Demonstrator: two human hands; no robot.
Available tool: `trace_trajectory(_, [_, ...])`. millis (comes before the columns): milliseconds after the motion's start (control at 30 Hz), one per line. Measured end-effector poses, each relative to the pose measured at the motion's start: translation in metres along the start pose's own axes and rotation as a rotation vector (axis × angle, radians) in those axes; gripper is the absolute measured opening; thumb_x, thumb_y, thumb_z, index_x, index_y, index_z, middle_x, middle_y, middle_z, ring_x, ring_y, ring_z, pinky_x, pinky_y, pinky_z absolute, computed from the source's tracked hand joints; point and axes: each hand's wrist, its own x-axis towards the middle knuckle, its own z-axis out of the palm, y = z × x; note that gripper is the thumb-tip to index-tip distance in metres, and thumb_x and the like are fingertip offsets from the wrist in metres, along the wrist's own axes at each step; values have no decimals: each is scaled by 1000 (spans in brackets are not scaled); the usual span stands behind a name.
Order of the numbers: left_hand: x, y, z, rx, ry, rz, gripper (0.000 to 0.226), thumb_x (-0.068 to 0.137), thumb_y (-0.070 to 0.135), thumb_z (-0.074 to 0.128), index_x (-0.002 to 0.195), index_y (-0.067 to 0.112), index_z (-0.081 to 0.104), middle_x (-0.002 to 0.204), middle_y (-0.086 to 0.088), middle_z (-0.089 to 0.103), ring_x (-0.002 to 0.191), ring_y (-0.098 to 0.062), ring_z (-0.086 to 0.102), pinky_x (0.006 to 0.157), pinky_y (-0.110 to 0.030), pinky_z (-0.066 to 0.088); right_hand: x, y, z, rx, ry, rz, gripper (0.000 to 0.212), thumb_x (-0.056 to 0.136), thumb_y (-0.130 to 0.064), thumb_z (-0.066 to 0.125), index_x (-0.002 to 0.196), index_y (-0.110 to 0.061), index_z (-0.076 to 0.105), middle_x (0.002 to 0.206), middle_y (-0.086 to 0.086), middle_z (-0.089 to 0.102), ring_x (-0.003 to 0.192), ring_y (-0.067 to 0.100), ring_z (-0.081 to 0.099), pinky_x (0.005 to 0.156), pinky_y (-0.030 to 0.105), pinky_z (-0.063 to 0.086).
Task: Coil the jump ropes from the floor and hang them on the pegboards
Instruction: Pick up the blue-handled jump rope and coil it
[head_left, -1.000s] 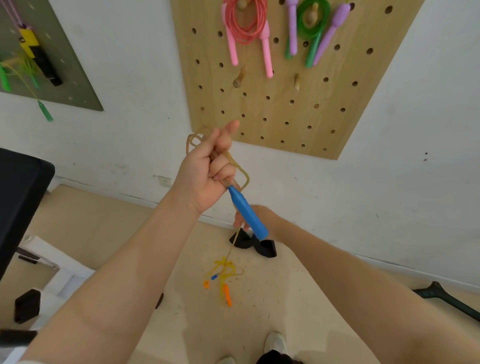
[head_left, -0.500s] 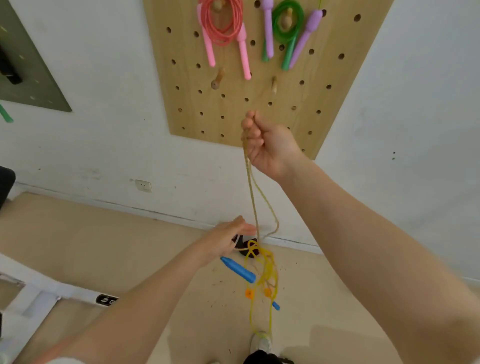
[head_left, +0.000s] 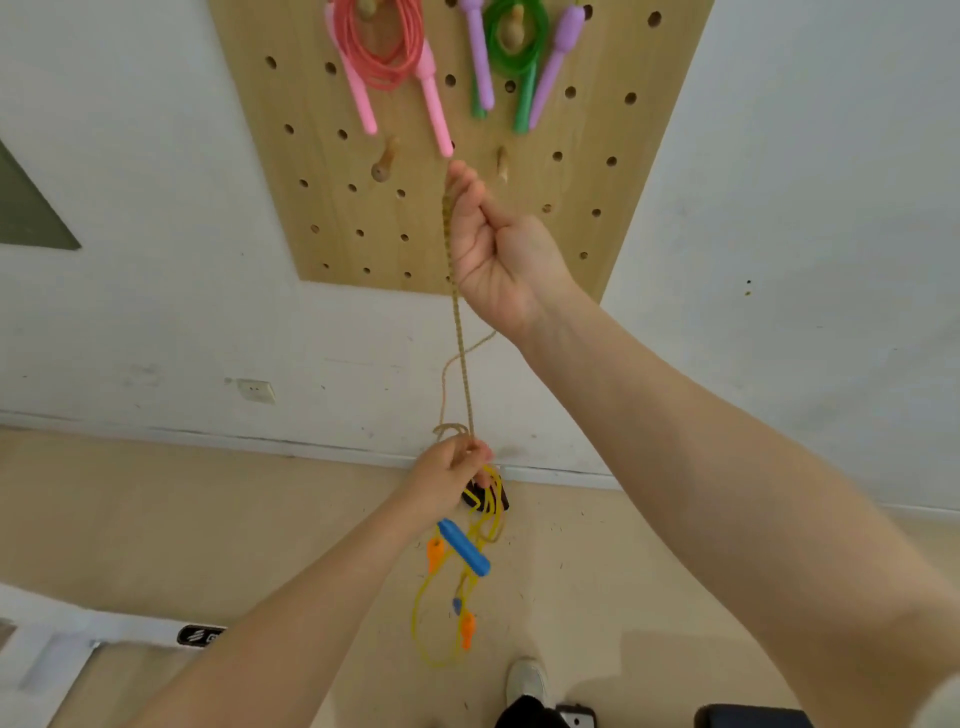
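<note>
My right hand (head_left: 493, 254) is raised in front of the wooden pegboard (head_left: 582, 218), pinching a tan braided jump rope (head_left: 460, 332). The rope runs taut down to my left hand (head_left: 447, 478), which grips it low near the wall's base, with a small loop above the fist. The rope's blue handle (head_left: 464, 546) hangs below my left hand. A yellow jump rope with orange handles (head_left: 441, 613) lies on the floor beneath. A bare wooden peg (head_left: 385, 165) sticks out left of my right hand, another peg (head_left: 502, 162) just right of it.
A coiled pink rope (head_left: 389, 57) and a green rope with purple handles (head_left: 519, 47) hang at the pegboard's top. A grey-green board (head_left: 26, 213) is at far left. White equipment frame (head_left: 57, 654) lies lower left. My shoe (head_left: 527, 680) is at the bottom. A black object (head_left: 472, 498) sits by the wall.
My right hand rose along the rope toward the pegboard, stretching it straight. My left hand dropped from chest height to low near the floor, and now grips the rope with the blue handle dangling.
</note>
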Motion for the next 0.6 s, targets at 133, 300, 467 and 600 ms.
trace_trajectory(133, [1, 3, -10, -173, 51, -15, 28, 99, 15, 39, 76, 12, 54, 51, 6, 35, 46, -8, 31, 46, -17, 30, 11, -10, -6, -333, 33, 44, 34, 102, -15, 32, 127, 6, 38, 107, 30, 59, 100, 38, 64, 68, 34, 58])
trace_trajectory(300, [-4, 23, -41, -694, 104, -39, 29, 99, 15, 34, 72, 12, 46, 45, 9, 30, 33, -4, 19, 34, -17, 14, -1, 7, -94, -1583, 235, 272, 36, 98, -28, 44, 122, -3, 54, 124, 13, 59, 90, 19, 57, 80, 26, 48])
trace_trajectory(467, [-3, 30, -58, -847, 152, -53, 31, 95, 15, 34, 66, 15, 43, 44, 9, 29, 30, -4, 19, 33, -18, 15, -20, 28, -135, -1702, -12, 342, 39, 88, -28, 62, 123, -17, 51, 88, -2, 58, 82, 14, 53, 79, 24, 42])
trace_trajectory(600, [-5, 29, -58, -864, 117, -81, 35, 94, 18, 35, 59, 18, 36, 45, 9, 26, 32, -5, 18, 34, -18, 15, -13, 28, -130, -1901, -46, 231, 28, 89, -10, 54, 117, -9, 53, 69, -3, 53, 61, 13, 53, 68, 33, 49])
